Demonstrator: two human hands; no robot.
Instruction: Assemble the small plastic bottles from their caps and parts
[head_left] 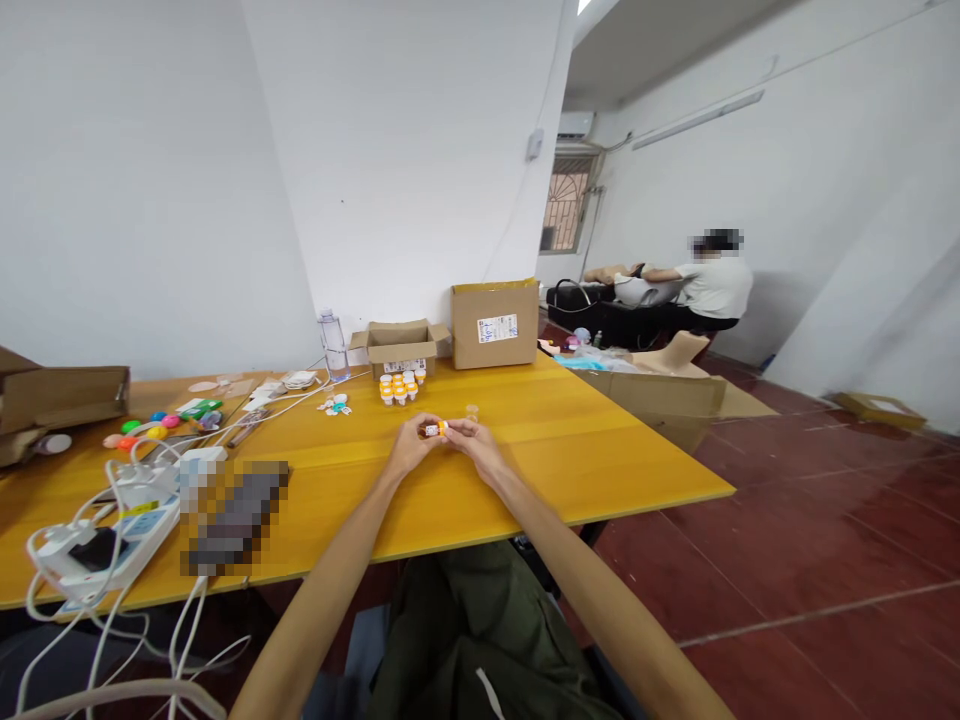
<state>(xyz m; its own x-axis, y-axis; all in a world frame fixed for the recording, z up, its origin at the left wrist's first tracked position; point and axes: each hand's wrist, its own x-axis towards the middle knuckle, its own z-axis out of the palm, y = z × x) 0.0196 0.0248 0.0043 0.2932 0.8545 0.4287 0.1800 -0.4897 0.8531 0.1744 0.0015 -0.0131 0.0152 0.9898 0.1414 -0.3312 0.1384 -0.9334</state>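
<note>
A small bottle with an orange and white top is held sideways between both hands above the yellow wooden table. My left hand grips its body on the left, fingers closed round it. My right hand pinches the orange and white end on the right. Behind the hands stands a cluster of several similar small bottles. A small clear cup sits just beyond my right hand.
An open carton and a closed carton stand at the back. At the left lie a power strip, cables, a dark pixelated device and coloured balls. A person sits far right.
</note>
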